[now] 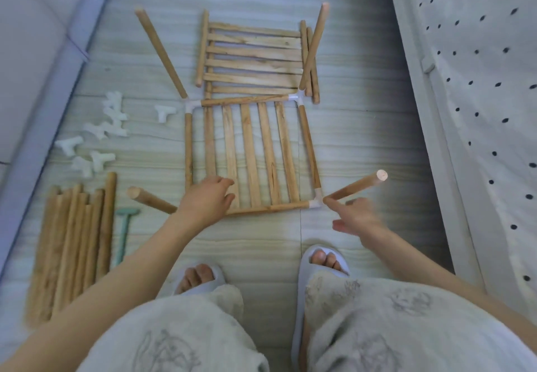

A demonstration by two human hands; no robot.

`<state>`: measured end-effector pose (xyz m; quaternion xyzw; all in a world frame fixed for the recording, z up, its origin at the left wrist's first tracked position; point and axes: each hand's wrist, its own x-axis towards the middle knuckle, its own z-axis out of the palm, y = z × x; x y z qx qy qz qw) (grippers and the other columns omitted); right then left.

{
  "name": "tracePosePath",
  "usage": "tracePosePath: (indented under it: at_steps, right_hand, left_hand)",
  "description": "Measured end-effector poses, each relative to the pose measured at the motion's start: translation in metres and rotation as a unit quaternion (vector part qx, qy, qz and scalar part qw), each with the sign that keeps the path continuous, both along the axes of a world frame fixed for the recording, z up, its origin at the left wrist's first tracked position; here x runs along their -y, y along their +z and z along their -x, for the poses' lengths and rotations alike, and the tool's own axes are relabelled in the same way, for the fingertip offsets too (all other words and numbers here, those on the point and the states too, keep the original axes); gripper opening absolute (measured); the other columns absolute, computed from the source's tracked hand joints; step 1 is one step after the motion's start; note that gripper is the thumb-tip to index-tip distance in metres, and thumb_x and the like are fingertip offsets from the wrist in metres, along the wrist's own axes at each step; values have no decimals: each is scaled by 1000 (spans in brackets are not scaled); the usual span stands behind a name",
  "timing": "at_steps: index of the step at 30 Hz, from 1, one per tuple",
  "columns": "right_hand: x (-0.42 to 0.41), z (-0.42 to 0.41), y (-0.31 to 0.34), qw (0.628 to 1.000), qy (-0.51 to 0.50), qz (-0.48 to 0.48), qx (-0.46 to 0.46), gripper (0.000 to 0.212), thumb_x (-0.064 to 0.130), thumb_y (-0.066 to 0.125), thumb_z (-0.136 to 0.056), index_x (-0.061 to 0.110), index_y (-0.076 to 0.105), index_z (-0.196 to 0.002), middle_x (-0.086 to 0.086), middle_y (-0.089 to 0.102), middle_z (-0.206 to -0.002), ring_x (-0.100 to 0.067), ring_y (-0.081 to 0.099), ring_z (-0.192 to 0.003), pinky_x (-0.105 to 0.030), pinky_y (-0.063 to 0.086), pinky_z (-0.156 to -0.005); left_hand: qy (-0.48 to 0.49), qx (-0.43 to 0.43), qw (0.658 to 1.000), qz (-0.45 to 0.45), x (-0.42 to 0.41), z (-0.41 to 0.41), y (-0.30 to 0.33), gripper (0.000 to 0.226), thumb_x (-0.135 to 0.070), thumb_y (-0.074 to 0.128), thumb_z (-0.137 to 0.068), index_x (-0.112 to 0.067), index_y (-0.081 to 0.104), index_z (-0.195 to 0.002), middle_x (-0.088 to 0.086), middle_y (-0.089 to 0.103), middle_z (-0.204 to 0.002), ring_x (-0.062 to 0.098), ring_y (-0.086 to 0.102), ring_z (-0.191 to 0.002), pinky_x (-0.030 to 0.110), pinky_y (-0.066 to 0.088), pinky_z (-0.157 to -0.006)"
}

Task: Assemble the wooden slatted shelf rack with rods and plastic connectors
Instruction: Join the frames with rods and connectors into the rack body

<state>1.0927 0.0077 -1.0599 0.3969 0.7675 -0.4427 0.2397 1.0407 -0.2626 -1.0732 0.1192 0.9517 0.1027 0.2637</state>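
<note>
While the person stands over the floor in slippers, the scene reads as follows.

Shelf frame: a slatted wooden panel (250,156) lies flat on the pale plank floor (363,127), edged by rods that meet in white plastic corner connectors.
Corner connectors: the far left one (191,106), far right one (297,97) and near right one (316,201) are visible; the near left corner is hidden under the left hand.
Upright rods: a rod rises from each corner, far left (161,52), far right (315,46), near left (151,199) and near right (356,187), all splaying outward in this wide view.
Left hand: the left hand (207,198) rests palm down on the near left corner, fingers loosely curled over the slats and front rod; whether it grips anything cannot be told.
Right hand: the right hand (356,216) is blurred, open with fingers spread, index tip just beside the base of the near right rod, holding nothing.
Second panel: another slatted panel (252,57) lies beyond the frame, loose rods at its sides.
Spare connectors: a scatter of white connectors (96,136) lies left of the frame.
Spare rods: a bundle of rods (72,241) lies near left.
Mallet: a small green mallet (125,226) lies just beside the bundle.
</note>
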Motion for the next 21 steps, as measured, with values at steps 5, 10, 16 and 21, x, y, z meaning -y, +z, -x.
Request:
tracePosePath:
  at_steps: [5, 10, 16, 21]
  right_hand:
    - [46, 0, 15, 975, 216, 32, 30, 31, 31, 54, -92, 1, 61, -95, -13, 65, -91, -17, 58, -78, -34, 53, -81]
    - [102, 20, 15, 895, 444, -38, -30, 42, 35, 44, -97, 3, 58, -121, -12, 58, -126, -22, 55, -107, -27, 41, -84]
    - [137, 29, -22, 798, 595, -86, -36, 43, 30, 39, -99, 10, 42, -137, -12, 51, -134, -28, 48, -121, -34, 39, -95]
    - [138, 37, -63, 715, 677, -169, -43, 42, 25, 36, -100, 12, 33, -139, -13, 44, -132, -33, 45, -117, -40, 43, -86]
  left_hand:
    - [-23, -224, 974, -20, 34, -14, 75, 28, -19, 45, -96, -12, 61, -118, 8, 63, -112, 29, 54, -107, 39, 42, -85]
    - [33, -372, 918, -136, 57, -40, 111, 13, -20, 59, -91, -13, 71, -93, 2, 69, -77, 22, 63, -74, 35, 48, -67]
    - [286, -165, 843, -424, 71, -38, 99, 26, -21, 57, -92, -16, 65, -68, -12, 50, -44, 2, 45, -46, 20, 39, -54]
    - [293, -58, 781, -548, 78, -22, 87, 47, -13, 42, -97, -7, 53, -52, -7, 32, -31, 8, 34, -31, 18, 30, -42]
